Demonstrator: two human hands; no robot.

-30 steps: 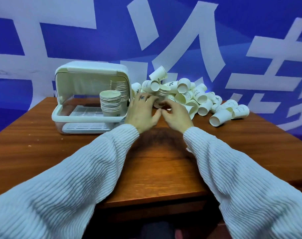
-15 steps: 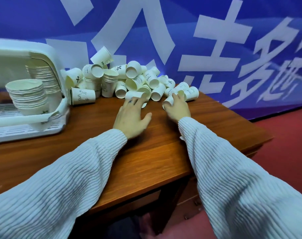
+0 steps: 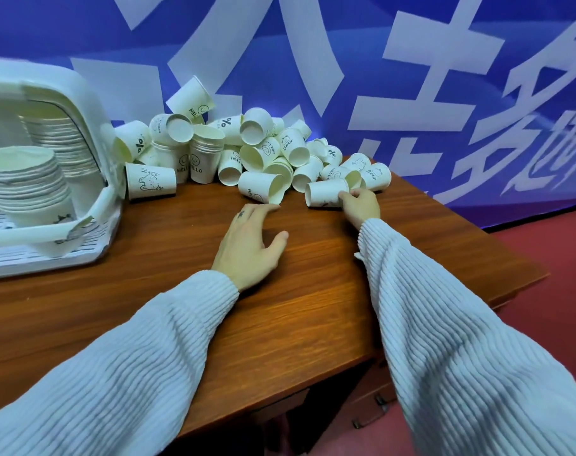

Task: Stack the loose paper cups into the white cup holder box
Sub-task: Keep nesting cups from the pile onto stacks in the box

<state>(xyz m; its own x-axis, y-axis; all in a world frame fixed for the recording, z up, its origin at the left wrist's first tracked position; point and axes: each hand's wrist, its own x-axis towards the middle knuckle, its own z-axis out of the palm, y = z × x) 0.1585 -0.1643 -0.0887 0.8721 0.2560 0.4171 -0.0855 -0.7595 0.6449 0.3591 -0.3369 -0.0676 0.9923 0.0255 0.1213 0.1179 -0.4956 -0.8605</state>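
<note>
The right hand [image 3: 362, 205], which had been beside the left in front of the pile, moved out to the pile's right end and closed its fingers on a cup lying on its side [image 3: 324, 194]. The left hand [image 3: 252, 240] flattened onto the wooden table [image 3: 313, 307], fingertips at another toppled cup [image 3: 262, 189].

The table [image 3: 313, 307] is reddish-brown wood with a smooth, slightly glossy top that catches the light, and the loose cups [image 3: 247, 149] heaped at its back are thin matt white paper printed in black (some read "HELLO", others "Bear"). The cup holder box [image 3: 92, 126] is smooth white plastic with a soft sheen, its floor a slotted grid. Both sleeves [image 3: 461, 340] are pale ribbed knit cloth, and the blue backdrop [image 3: 313, 44] looks like smooth printed sheet.
</note>
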